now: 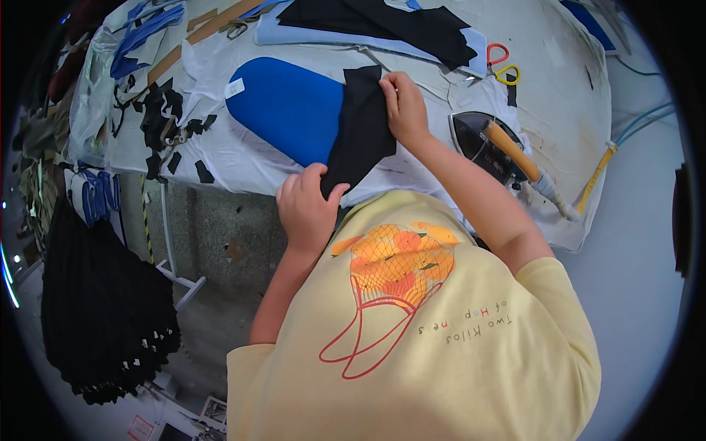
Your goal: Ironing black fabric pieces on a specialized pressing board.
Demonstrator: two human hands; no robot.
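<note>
A black fabric piece (360, 136) lies across the right end of a blue board with a rounded far-left end (283, 106). My left hand (307, 206) pinches the fabric's near corner at the table's front edge, thumb and fingers closed on it. At the far right corner of the same piece, my right hand (404, 110) has its fingers closed on the edge. The fabric stretches between both hands, and part of the board is hidden under it. A small white label (234, 88) sits on the board's rounded end.
Right of my right hand stands an iron (485, 143) with a wooden handle. Scissors (503, 66) with red and yellow handles lie beyond it. More black fabric (382, 26) rests at the back on a pale blue board (279, 33). Black scraps (162, 121) are scattered left; a dark bundle (103, 294) hangs lower left.
</note>
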